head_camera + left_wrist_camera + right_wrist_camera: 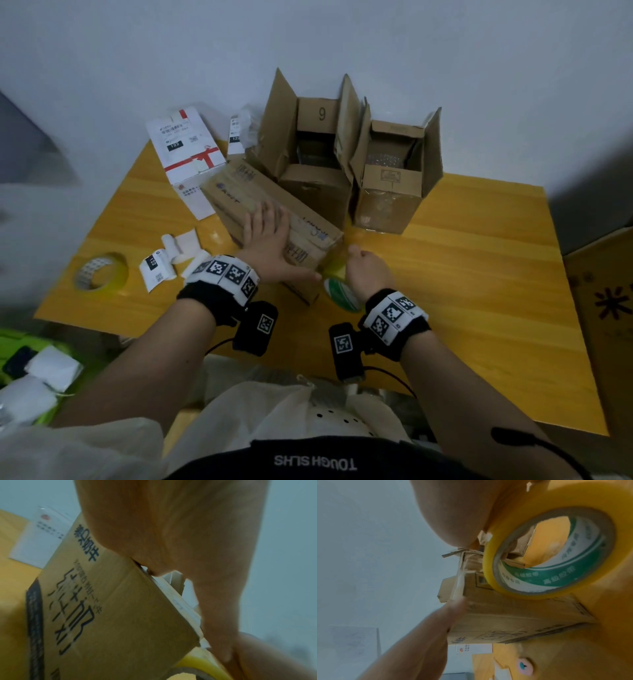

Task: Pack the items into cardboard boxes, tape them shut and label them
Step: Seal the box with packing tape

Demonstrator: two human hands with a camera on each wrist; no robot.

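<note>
- Our left hand (270, 236) lies flat, fingers straight, on top of the closed box (274, 219) at the middle of the table (479, 274).
- Our right hand (368, 270) clasps the tape roll (551, 555) against the box's near end.
- We judge the box stiff but light and likely to slide, so we press down on its top.
- Its long axis runs from the near right corner away to the far left, toward the white label sheets (186, 147).
- Two open boxes (318, 154) stand behind.
</note>
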